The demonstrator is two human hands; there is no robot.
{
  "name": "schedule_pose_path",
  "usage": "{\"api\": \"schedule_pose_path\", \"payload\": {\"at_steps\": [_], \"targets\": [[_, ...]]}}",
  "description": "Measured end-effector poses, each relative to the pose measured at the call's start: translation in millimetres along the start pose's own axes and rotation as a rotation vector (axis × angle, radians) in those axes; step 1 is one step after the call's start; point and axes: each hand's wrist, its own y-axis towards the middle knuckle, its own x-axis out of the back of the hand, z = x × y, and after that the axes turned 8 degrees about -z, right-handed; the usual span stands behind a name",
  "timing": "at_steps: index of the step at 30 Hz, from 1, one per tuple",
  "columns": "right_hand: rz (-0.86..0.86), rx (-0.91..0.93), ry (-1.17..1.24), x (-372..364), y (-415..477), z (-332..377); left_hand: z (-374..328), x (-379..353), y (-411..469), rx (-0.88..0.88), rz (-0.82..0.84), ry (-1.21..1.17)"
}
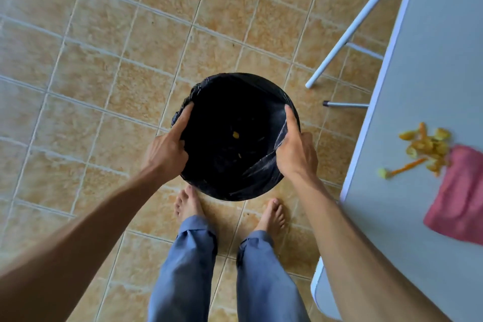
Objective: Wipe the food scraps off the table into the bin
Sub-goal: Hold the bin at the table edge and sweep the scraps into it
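Observation:
A round bin [251, 86] lined with a black bag is held over the tiled floor in front of my feet. My left hand [167, 149] grips its left rim, and my right hand [295, 149] grips its right rim. A few yellow bits lie deep inside the bin. On the pale grey table [418, 73] at the right lies a heap of yellow and orange food scraps [426, 146]. A pink cloth [462, 196] lies flat just behind the heap, touching it.
White table legs [360, 18] slant over the floor at the upper right. A thin metal leg [345, 104] pokes out from under the table edge. A white chair or stool corner [317, 285] shows below the table, beside my right forearm.

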Motion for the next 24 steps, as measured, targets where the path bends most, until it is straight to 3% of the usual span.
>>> {"api": "schedule_pose_path", "payload": {"at_steps": [6,10,15,17,19,21,24], "targets": [[-0.022,0.206,0.065,82.4,-35.5,10.6,-45.4,19.7,-17.8,-0.012,-0.146,-0.111],[-0.434,0.378,0.302,137.4,-71.1,-1.6,-69.9,11.7,-21.5,-0.078,-0.192,-0.091],[-0.829,0.21,0.329,183.6,-57.6,-93.2,-100.9,1.2,-34.7,-0.119,-0.164,-0.078],[-0.837,0.113,0.227,192.5,-49.2,-136.9,-115.1,-7.1,-40.7,-0.138,-0.147,-0.071],[-0.724,0.067,0.061,190.1,-44.2,-168.5,-124.9,-14.6,-45.1,-0.152,-0.142,-0.078],[-0.6,0.105,-0.127,184.2,-40.2,-193.7,-132.6,-21.0,-49.1,-0.161,-0.155,-0.076],[-0.57,0.206,-0.266,177.7,-28.8,-225.3,-138.0,-28.5,-53.2,-0.161,-0.171,-0.069]]}}
